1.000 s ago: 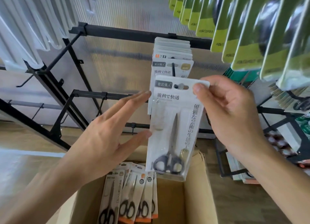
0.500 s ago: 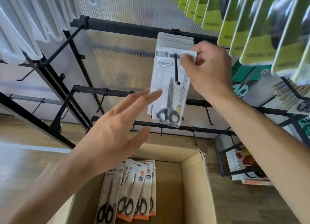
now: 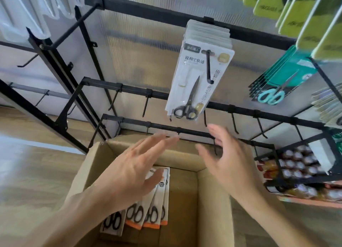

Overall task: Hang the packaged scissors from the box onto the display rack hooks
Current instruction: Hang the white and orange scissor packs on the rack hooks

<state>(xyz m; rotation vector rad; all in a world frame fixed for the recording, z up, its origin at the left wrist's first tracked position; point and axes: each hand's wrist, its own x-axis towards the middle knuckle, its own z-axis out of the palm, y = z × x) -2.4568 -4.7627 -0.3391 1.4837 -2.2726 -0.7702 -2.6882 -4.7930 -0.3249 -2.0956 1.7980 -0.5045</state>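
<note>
Both the left hand (image 3: 129, 172) and the right hand (image 3: 227, 159) are held with fingers spread, nothing gripped. White carded scissors packs (image 3: 199, 80) are hung on a black wire hook (image 3: 208, 65) above the fingers. More packs (image 3: 148, 209) are seen in the brown cardboard box (image 3: 212, 200) below them.

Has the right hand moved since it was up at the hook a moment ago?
Yes. The right hand has dropped away from the white scissors pack on the black hook, and is now empty above the cardboard box.

A cardboard box (image 3: 212, 200) sits on the wooden floor (image 3: 37, 182) at lower centre; scissor packs (image 3: 148, 209) lie inside it.
</note>
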